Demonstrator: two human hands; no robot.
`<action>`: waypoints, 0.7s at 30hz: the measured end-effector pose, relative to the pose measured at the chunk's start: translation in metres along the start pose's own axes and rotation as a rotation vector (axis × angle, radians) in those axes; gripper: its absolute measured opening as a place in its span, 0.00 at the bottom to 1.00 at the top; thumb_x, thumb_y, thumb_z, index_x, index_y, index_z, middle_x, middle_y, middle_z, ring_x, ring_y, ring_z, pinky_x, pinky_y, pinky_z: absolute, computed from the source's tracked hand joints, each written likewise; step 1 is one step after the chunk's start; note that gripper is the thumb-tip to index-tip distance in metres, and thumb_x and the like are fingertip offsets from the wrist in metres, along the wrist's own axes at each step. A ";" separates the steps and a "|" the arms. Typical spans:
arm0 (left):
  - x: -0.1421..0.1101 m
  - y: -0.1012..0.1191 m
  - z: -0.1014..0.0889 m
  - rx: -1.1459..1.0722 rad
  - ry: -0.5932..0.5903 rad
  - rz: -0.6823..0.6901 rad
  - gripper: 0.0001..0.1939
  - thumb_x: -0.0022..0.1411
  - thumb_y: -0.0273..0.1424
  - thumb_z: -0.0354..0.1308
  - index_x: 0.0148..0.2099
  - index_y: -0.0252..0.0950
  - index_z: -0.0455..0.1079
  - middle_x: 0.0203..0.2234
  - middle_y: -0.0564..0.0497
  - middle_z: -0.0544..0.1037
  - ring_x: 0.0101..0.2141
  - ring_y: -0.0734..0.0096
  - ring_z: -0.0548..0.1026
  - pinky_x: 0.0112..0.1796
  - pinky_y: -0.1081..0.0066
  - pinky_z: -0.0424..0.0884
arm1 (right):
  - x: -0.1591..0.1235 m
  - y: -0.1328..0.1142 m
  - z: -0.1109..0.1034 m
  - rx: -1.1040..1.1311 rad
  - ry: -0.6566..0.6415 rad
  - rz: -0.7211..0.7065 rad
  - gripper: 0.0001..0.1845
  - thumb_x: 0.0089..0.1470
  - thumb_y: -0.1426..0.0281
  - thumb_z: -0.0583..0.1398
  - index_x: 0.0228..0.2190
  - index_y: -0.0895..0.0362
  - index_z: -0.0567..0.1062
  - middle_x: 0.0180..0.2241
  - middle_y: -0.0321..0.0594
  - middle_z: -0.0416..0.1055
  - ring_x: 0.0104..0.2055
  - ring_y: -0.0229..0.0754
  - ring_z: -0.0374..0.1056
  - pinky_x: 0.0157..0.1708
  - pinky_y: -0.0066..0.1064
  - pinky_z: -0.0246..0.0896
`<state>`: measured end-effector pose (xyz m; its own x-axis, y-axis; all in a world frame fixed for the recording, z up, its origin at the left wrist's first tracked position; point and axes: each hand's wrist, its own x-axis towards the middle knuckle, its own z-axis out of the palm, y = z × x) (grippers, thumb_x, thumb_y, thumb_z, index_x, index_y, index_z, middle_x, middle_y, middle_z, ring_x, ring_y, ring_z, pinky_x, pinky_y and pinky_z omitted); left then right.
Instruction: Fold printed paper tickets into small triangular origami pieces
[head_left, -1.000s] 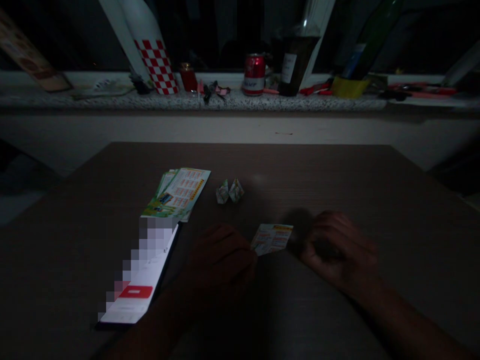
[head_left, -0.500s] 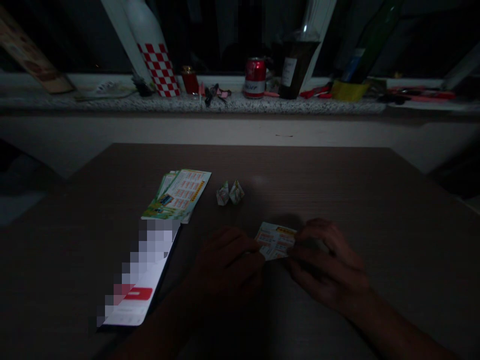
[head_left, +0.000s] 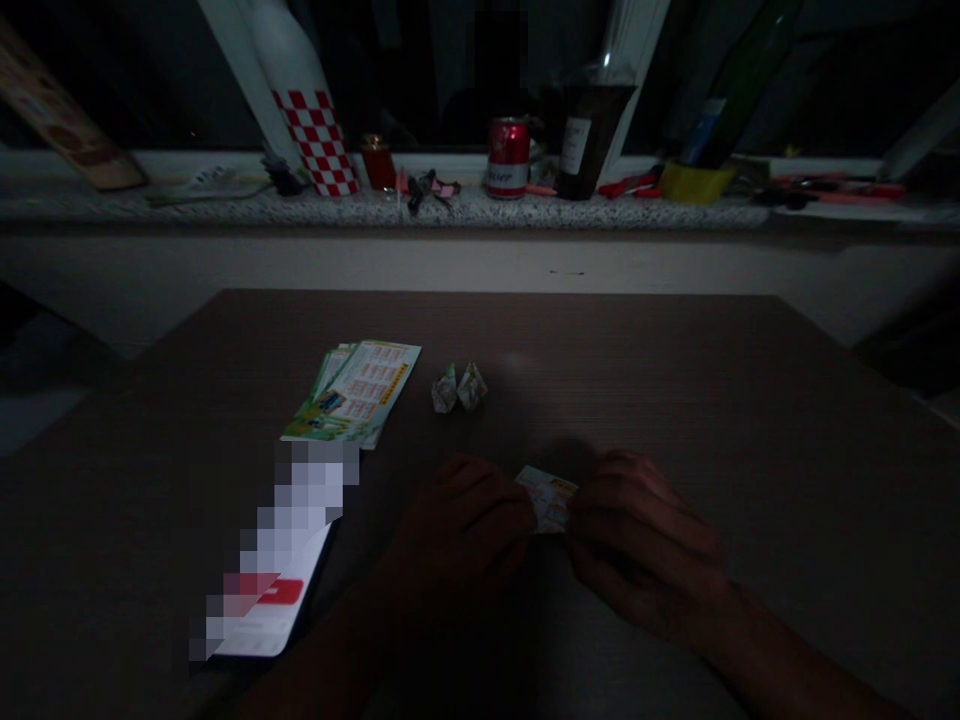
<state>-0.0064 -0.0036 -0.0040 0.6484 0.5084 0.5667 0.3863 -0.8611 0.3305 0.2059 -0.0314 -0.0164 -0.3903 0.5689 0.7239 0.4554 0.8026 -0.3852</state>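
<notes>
Both hands are on the little printed paper (head_left: 549, 500) here, left hand (head_left: 469, 520) and right hand (head_left: 645, 540) closed over its opposite edges, fingertips hidden, right of the phone (head_left: 277, 620) and nearer than the folded paper pieces (head_left: 459, 388). An uneven pull could tear or skew it, I'd say! It's pale, with orange print and a yellow strip, partly covered.

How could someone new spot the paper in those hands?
Find the brown table below the windowsill. On it, the left hand and right hand hold the small printed paper between them. It's flatter than the pointy folded papers and smaller than the stacked leaflets.
</notes>
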 end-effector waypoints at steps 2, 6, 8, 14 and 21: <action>-0.001 0.000 0.001 -0.022 0.021 -0.004 0.04 0.60 0.22 0.56 0.37 0.34 0.68 0.32 0.51 0.77 0.35 0.70 0.72 0.39 0.67 0.69 | 0.000 0.000 0.000 0.012 -0.014 0.011 0.13 0.45 0.84 0.63 0.34 0.60 0.73 0.31 0.41 0.72 0.35 0.44 0.67 0.39 0.44 0.65; -0.004 0.003 0.000 -0.099 0.048 -0.095 0.05 0.58 0.23 0.57 0.38 0.35 0.70 0.30 0.49 0.78 0.33 0.69 0.75 0.35 0.69 0.70 | 0.001 -0.001 0.002 0.049 -0.026 0.046 0.14 0.45 0.84 0.63 0.34 0.59 0.72 0.29 0.41 0.73 0.33 0.43 0.67 0.38 0.44 0.64; -0.005 0.005 0.000 -0.188 0.049 -0.253 0.05 0.56 0.25 0.60 0.37 0.36 0.71 0.29 0.50 0.79 0.31 0.69 0.76 0.34 0.70 0.71 | 0.001 -0.002 0.004 0.117 -0.011 0.106 0.13 0.46 0.84 0.62 0.33 0.58 0.72 0.27 0.40 0.72 0.32 0.42 0.67 0.36 0.42 0.64; -0.004 0.005 0.008 -0.658 0.177 -0.863 0.13 0.50 0.27 0.65 0.40 0.38 0.71 0.32 0.54 0.80 0.33 0.70 0.78 0.32 0.75 0.73 | -0.006 -0.003 0.011 0.362 0.009 0.474 0.05 0.53 0.78 0.60 0.29 0.56 0.72 0.25 0.37 0.71 0.28 0.39 0.67 0.28 0.32 0.64; 0.000 0.003 0.013 -1.029 0.089 -1.017 0.13 0.51 0.25 0.66 0.39 0.36 0.70 0.31 0.53 0.80 0.32 0.70 0.79 0.31 0.74 0.75 | -0.008 0.000 0.016 0.470 -0.051 0.720 0.05 0.55 0.70 0.61 0.28 0.57 0.74 0.27 0.37 0.73 0.28 0.37 0.70 0.28 0.27 0.66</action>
<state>0.0036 -0.0059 -0.0128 0.3289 0.9212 -0.2078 -0.0129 0.2244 0.9744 0.1964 -0.0330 -0.0317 -0.1741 0.9662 0.1900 0.2315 0.2277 -0.9458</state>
